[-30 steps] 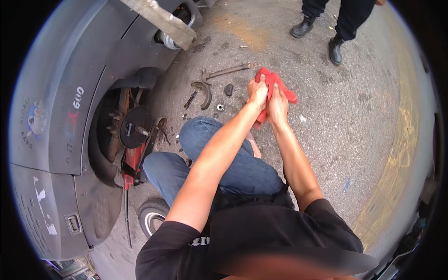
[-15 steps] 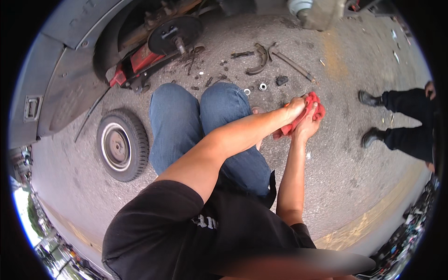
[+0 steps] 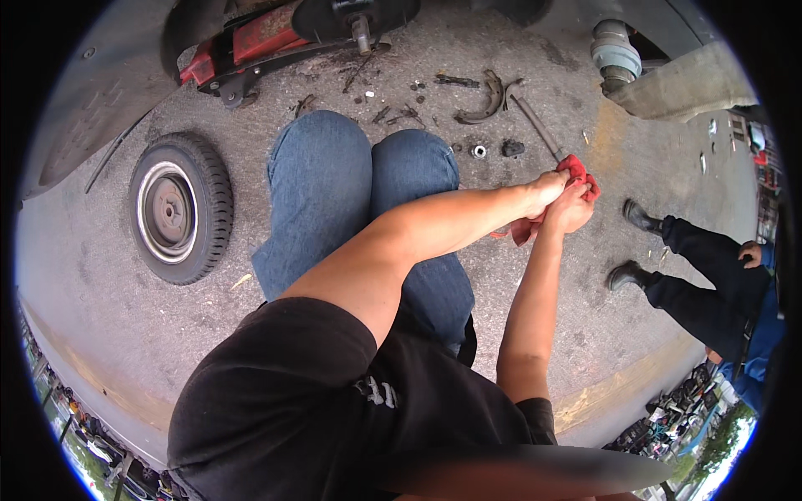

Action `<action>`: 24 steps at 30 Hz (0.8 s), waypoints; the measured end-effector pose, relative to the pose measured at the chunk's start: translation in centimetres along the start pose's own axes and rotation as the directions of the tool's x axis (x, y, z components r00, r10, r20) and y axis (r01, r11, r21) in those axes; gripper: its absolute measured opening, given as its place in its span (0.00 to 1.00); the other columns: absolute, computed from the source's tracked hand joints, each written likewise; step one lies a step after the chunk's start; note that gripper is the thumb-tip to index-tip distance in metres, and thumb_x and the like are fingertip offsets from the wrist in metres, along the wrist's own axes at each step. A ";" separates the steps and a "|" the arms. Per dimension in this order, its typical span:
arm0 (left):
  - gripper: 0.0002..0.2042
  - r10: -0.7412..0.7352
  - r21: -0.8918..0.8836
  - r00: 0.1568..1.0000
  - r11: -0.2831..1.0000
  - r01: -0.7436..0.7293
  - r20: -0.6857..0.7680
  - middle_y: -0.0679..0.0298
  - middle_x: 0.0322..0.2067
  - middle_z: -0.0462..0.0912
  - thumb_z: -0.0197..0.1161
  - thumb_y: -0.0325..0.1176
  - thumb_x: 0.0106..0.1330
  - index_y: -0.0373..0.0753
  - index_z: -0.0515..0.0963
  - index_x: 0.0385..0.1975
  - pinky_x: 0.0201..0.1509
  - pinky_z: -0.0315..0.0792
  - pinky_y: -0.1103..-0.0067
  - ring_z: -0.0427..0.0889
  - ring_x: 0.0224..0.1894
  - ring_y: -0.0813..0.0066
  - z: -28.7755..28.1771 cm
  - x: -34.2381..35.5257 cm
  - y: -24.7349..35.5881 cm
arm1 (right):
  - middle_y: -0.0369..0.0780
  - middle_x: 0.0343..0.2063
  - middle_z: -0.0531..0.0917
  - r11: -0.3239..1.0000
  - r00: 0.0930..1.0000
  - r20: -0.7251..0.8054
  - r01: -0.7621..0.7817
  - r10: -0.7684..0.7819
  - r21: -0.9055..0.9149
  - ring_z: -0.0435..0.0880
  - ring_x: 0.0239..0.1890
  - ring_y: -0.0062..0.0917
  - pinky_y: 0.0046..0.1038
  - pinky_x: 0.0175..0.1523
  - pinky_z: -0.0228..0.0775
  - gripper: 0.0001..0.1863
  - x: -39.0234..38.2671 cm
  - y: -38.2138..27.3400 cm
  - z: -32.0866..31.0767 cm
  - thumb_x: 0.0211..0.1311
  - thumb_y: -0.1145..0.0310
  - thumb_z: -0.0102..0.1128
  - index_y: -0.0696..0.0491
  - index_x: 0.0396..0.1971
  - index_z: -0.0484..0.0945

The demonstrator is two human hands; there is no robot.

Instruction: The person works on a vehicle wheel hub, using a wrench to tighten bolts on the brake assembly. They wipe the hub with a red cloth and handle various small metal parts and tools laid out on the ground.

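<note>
A bunched red cloth is gripped in both my hands, out to the right of my knees. My left hand is closed round its upper part, with the arm crossing over my right thigh. Right against it, my right hand is closed on the same cloth. Whether anything is wrapped inside the cloth is hidden. Just beyond my hands lies a hammer, its handle end close to the cloth. A curved brake shoe, a metal ring-shaped part and a dark lump rest on the ground nearby.
A wheel with its tyre lies at my left. Ahead, a red jack sits under the vehicle beside an exposed spindle. At the right stands another person in dark trousers and boots. A grey-white cylindrical part hangs at the upper right.
Both hands have shifted slightly up and right with the cloth, and their grip on it has turned. The view has swung, bringing more of the other person in.
</note>
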State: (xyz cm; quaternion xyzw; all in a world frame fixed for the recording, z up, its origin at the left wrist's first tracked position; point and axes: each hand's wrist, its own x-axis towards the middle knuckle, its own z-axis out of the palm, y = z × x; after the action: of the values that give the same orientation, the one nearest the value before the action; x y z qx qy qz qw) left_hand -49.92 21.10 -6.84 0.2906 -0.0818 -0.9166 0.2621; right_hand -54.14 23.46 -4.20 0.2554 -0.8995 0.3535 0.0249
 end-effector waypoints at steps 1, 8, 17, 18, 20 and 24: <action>0.21 -0.008 -0.019 1.000 1.000 0.008 0.010 0.56 0.48 0.82 0.40 0.48 0.81 0.40 0.75 0.54 0.56 0.75 0.62 0.79 0.49 0.65 0.1 -0.3 0.1 | 0.49 0.37 0.88 1.000 1.000 -0.020 0.002 -0.002 0.005 0.87 0.39 0.48 0.47 0.43 0.77 0.20 0.1 0.0 0.3 0.63 0.50 0.54 0.47 0.46 0.84; 0.27 0.075 -0.102 0.962 0.994 -0.050 0.263 0.59 0.56 0.79 0.41 0.57 0.79 0.44 0.70 0.65 0.58 0.75 0.64 0.79 0.55 0.66 -1.4 -1.4 0.1 | 0.52 0.33 0.88 0.951 0.973 -0.195 0.059 -0.123 -0.304 0.87 0.36 0.50 0.53 0.38 0.78 0.21 1.7 -0.3 3.0 0.62 0.51 0.56 0.52 0.42 0.85; 0.20 0.328 0.405 0.942 0.854 -0.327 0.071 0.60 0.29 0.82 0.52 0.48 0.78 0.36 0.79 0.34 0.34 0.75 0.76 0.77 0.30 0.75 -2.2 -2.0 4.6 | 0.40 0.36 0.83 0.793 0.748 0.591 -0.542 0.303 0.278 0.82 0.30 0.28 0.36 0.34 0.78 0.24 4.6 3.3 4.6 0.75 0.46 0.49 0.54 0.41 0.78; 0.20 0.348 0.282 0.929 0.885 -0.370 0.128 0.60 0.29 0.82 0.53 0.47 0.78 0.36 0.80 0.32 0.35 0.75 0.76 0.77 0.30 0.75 -2.6 -1.7 4.9 | 0.40 0.40 0.82 0.650 0.661 0.729 -0.635 0.178 0.417 0.82 0.37 0.29 0.36 0.39 0.79 0.21 3.1 4.3 5.2 0.76 0.48 0.49 0.52 0.47 0.76; 0.19 0.408 0.122 0.911 0.903 -0.413 0.063 0.61 0.26 0.83 0.53 0.43 0.78 0.35 0.82 0.30 0.33 0.75 0.78 0.78 0.28 0.76 -2.8 -1.1 4.8 | 0.41 0.46 0.81 0.393 0.537 0.843 -0.774 -0.009 0.497 0.82 0.46 0.30 0.36 0.46 0.80 0.20 0.8 4.9 5.9 0.77 0.50 0.48 0.49 0.55 0.72; 0.19 0.593 0.256 0.804 0.784 -0.566 -0.039 0.63 0.23 0.83 0.56 0.42 0.77 0.34 0.82 0.27 0.30 0.75 0.77 0.79 0.24 0.76 -3.4 -0.6 5.8 | 0.39 0.51 0.79 0.273 0.475 0.880 -0.849 0.022 0.452 0.81 0.50 0.31 0.36 0.53 0.79 0.19 -6.9 4.3 5.4 0.80 0.54 0.42 0.49 0.59 0.70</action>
State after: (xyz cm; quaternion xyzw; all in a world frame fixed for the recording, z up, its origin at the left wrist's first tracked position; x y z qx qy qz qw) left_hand -45.04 16.52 -7.55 0.3333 -0.2581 -0.7566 0.4998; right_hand -49.45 25.62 -12.46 0.0467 -0.5288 0.6100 -0.5882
